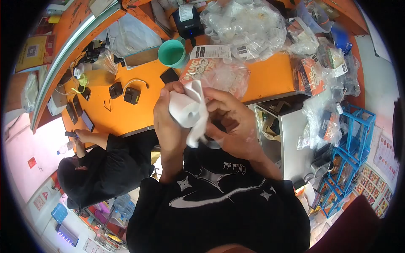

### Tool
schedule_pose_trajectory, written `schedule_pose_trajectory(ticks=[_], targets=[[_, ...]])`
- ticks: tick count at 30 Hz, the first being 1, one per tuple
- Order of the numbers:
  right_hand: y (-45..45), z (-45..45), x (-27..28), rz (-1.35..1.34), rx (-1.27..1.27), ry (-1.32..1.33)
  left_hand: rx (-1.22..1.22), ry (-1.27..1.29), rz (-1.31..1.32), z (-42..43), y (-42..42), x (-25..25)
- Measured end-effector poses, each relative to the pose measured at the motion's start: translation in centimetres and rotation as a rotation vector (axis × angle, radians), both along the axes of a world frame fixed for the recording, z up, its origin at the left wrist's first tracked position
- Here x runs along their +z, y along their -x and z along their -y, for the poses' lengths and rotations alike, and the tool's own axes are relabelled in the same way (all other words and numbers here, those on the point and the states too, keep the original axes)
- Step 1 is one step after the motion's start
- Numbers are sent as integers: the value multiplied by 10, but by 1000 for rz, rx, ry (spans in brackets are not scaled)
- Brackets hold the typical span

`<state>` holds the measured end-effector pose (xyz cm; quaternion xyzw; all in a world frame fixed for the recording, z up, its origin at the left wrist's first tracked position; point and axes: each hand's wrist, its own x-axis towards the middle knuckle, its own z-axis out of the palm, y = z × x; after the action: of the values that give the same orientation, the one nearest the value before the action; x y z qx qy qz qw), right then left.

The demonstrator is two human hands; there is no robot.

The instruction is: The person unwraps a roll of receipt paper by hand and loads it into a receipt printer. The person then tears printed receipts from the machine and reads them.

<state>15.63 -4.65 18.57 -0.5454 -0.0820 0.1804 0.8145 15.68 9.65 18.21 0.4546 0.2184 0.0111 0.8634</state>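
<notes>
Orange counter [270, 78] beyond; left hand [163, 116] cups paper roll [180, 110], right hand [236, 124] curls alongside.

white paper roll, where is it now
In the head view, the white paper roll is near the centre, in the left hand, the right hand close beside it; the green cup is beyond, slightly left.

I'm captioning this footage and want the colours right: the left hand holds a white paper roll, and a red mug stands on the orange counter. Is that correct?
Not quite: the mug is green, as the head view shows. The left hand does hold a white paper roll, and the counter is orange.
</notes>
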Motion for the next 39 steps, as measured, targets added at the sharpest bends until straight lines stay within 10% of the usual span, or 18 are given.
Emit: schedule_pose_trajectory(ticks=[5,13,19,22,25,28,35,39], targets=[[-9,11,6,140,-51,101,-198,342,44,-27,1,-12],[-22,23,-11,356,-44,240,-313,-317,329,-24,7,-12],[-29,25,-5,-284,201,-277,-508,-513,525,-35,5,-5],[-23,22,-2,-95,397,50,-666,-726,697,-40,1,-5],[-22,29,4,-299,563,255,-630,-399,484,-37,10,-8],[-23,37,-4,117,368,495,-650,-267,338,-40,10,-8],[-28,39,-9,255,268,576,-848,-444,8,-40,3,0],[-25,32,-12,284,308,509,-952,-864,266,-38,0,-10]])
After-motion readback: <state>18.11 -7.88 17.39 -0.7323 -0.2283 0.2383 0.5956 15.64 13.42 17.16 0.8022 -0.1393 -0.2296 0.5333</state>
